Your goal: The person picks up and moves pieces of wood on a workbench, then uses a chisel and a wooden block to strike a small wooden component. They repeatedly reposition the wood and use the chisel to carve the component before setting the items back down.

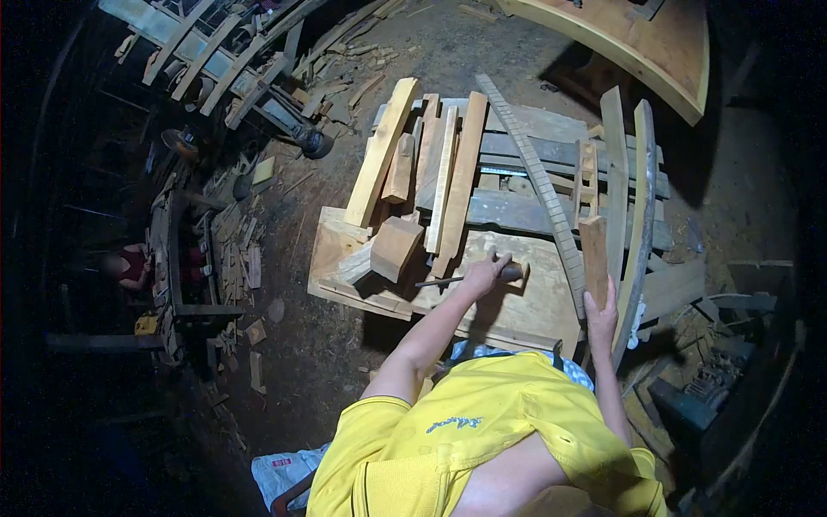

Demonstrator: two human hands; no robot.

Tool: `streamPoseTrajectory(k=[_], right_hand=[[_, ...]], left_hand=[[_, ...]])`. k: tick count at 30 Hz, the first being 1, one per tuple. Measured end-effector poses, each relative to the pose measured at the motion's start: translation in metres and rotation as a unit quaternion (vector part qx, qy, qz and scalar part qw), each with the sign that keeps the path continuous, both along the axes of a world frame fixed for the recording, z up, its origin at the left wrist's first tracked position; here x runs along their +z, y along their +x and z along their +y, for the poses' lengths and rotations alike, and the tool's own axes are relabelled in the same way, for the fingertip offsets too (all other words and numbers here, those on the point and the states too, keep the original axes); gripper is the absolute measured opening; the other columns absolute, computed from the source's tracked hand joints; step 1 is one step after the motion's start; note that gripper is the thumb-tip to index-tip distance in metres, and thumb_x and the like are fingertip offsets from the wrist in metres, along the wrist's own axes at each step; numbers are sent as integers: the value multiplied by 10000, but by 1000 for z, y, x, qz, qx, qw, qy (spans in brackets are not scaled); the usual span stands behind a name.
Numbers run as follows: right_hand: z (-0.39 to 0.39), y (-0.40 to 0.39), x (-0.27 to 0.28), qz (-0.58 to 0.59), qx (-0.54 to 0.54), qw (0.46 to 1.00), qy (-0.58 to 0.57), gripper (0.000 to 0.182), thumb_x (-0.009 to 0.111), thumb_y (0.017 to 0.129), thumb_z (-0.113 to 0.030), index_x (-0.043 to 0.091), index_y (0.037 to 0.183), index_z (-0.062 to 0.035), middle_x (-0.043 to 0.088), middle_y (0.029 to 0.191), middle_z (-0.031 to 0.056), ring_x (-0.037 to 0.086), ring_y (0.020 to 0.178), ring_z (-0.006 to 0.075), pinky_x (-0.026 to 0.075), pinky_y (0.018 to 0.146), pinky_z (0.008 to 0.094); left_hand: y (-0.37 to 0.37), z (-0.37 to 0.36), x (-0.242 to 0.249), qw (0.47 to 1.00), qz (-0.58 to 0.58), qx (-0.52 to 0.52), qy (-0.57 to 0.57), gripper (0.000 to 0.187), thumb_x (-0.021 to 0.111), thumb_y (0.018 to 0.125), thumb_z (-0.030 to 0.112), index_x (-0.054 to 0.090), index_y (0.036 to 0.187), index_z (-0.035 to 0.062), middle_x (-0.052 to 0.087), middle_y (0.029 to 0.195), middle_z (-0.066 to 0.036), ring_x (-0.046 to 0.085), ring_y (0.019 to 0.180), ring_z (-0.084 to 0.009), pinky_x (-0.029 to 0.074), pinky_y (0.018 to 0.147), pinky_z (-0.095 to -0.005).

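Note:
Near the middle of the worktable, my left hand (487,273) is wrapped round a dark tool (514,272), its thin shaft pointing left and its thicker end showing to the right. My right hand (601,317) grips the lower end of a brown wooden block (593,258) at the table's right side. A long, marked wooden strip (543,185) slants down to just left of that block. Left of my left hand, a chunky wooden block (396,248) rests tilted among other pieces.
Long boards (461,185) lie across the worktable (525,297). A curved timber (642,198) stands at its right edge. A large wooden panel (629,39) is at the upper right, machinery (715,379) at the lower right. Another person (133,265) is at the far left.

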State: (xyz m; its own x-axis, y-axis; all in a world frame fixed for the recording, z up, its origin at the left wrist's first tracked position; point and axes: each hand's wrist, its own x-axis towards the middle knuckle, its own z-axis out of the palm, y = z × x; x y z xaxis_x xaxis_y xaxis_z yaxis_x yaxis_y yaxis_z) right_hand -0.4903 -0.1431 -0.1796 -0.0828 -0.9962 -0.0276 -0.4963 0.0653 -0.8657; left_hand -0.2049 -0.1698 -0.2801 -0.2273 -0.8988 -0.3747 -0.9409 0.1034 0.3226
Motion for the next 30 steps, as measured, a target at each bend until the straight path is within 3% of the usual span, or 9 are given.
streamPoseTrajectory(k=[2,5,7,10,15,20,23,30], right_hand=[[2,-1,0,-7,-4,1000,2,570,627,827,-203,385,1314,-32,542,1163,207,537,1061,314,414,898,367],[6,-3,1,-25,-19,999,12,568,628,826,-191,385,1314,-32,544,1160,209,543,1056,311,419,893,363],[7,-10,-7,-8,-24,1000,13,576,632,824,-194,382,1317,-30,544,1161,212,544,1057,302,418,892,357],[6,-15,-2,29,-33,999,5,575,622,835,-206,374,1318,-15,532,1176,216,538,1065,290,410,896,346],[-6,-39,6,90,-73,993,-21,568,601,859,-235,365,1325,-11,504,1229,209,518,1100,260,399,912,345],[-7,-63,5,23,-136,990,-24,567,583,877,-236,350,1339,-5,536,1196,195,538,1057,229,398,914,340],[-1,-72,4,24,-153,988,-25,538,569,887,-233,368,1320,16,516,1214,158,498,1079,207,360,947,313],[10,-78,0,64,-162,984,-46,586,589,876,-233,340,1333,36,483,1258,191,490,1102,227,370,940,325]], left_hand=[[-1,2,3,999,0,24,-28,660,554,751,40,349,1340,255,277,1384,-287,631,855,-376,523,700,-418],[-11,7,30,998,-4,22,-62,601,586,758,75,388,1304,230,379,1310,-234,626,859,-369,516,712,-443],[-19,7,45,992,99,25,-73,552,663,710,96,440,1211,159,515,1087,-173,597,872,-363,496,718,-452],[-38,3,48,977,157,4,-146,453,644,700,77,496,1126,116,560,859,-135,575,871,-349,458,712,-453],[-86,1,72,957,170,-48,-230,418,616,703,77,508,1105,116,553,902,-140,546,857,-347,440,729,-437],[-121,-1,66,939,199,-92,-265,476,571,701,31,457,1157,102,474,943,-196,495,843,-368,403,762,-455],[-129,-10,52,936,257,-81,-226,437,545,714,8,457,1133,95,464,932,-193,488,862,-378,406,750,-455],[-133,-19,37,920,301,-57,-243,357,527,743,7,450,1082,86,453,936,-188,496,838,-387,417,711,-461]])
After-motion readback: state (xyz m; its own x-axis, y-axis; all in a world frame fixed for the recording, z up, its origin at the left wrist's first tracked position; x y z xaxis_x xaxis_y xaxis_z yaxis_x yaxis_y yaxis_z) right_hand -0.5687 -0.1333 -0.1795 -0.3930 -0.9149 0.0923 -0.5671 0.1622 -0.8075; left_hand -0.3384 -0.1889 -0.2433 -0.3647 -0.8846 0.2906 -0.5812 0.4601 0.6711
